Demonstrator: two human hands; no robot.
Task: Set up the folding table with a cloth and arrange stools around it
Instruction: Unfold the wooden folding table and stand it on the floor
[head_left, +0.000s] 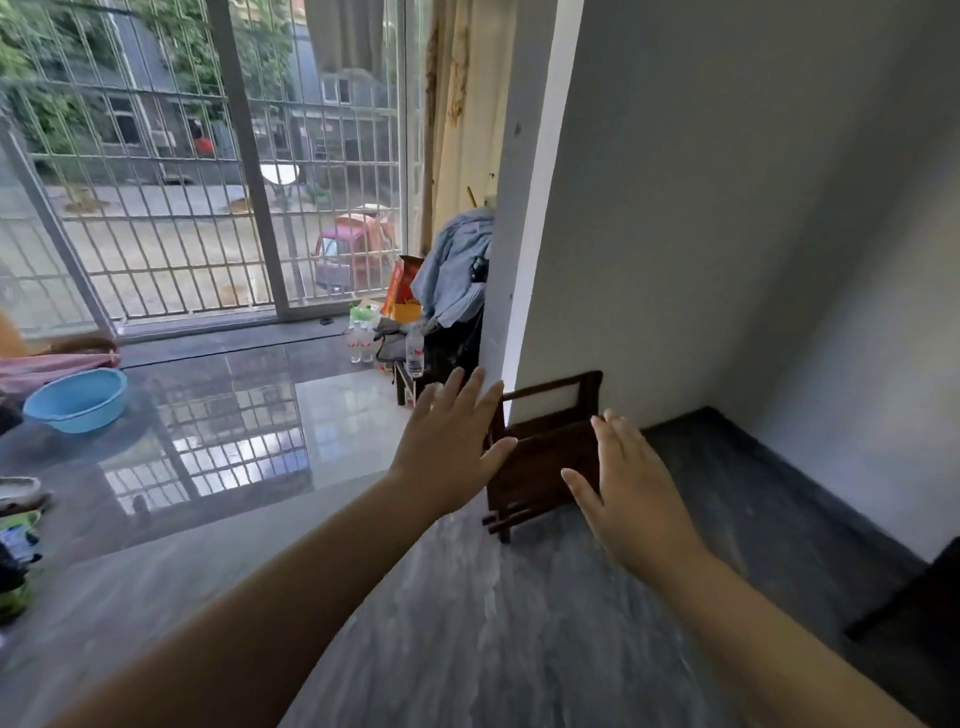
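A dark wooden folding table (545, 460) leans folded against the corner of a white wall, its legs on the grey floor. Both of my arms stretch out toward it. My left hand (449, 447) is held with straight, spread fingers in front of the table's left edge. My right hand (631, 493) is also flat with straight fingers, over the table's right side. Whether either hand touches the wood cannot be told. Neither hand holds anything. No cloth for the table shows.
A blue basin (78, 399) sits on the glossy floor at far left. Water bottles (414, 351), bags and a pile of blue clothes (457, 270) crowd the corner by the barred window. A dark piece of furniture (919, 608) juts in at the right edge.
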